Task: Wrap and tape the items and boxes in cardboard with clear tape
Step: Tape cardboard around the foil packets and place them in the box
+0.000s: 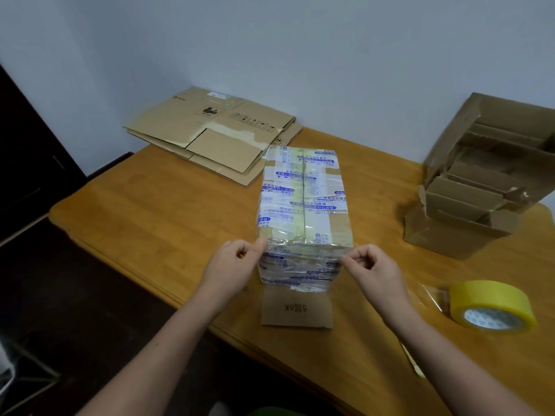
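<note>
1. Far left: dark cabinet [27, 163], off the bench, beside the pale wall [300, 55].
2. Back left of the bench [144, 211]: flattened cardboard sheets [216, 136], several stacked flat. Their left part overhangs the bench's back edge. The top sheet carries old tape strips and printed handling symbols.
3. Left hand [237, 259]: at the near-left top corner of the taped box. Fingers curled in, thumb and forefinger pinching the wrap at that corner. The forearm comes in from bottom left.
4. Taped box [303, 202]: mid-bench, sitting flat, long side running away from the camera. Top and near face are covered in clear tape over white tape with blue print. A pale yellow strip runs along the top's centre seam. Bare cardboard shows in patches on the right of the top.
5. Cardboard flap [297, 309]: sticks out from under the box's near face and lies flat on the bench. Its print, ending in "6K", reads upside down to the camera.
6. Right hand [372, 268]: at the near-right top corner of the box. Thumb and forefinger tips pinch the wrap at the edge, other fingers curled. Can't tell if a loose tape end sits between them.
7. Stack of torn cardboard boxes [468, 187]: back right of the bench, well apart from the taped box, leaning, open sides toward the camera.
8. Tape roll [492, 306]: yellowish clear tape, lying on the bench right of the right hand, untouched. A crumpled clear tail [432, 295] lies just left of it.
</note>
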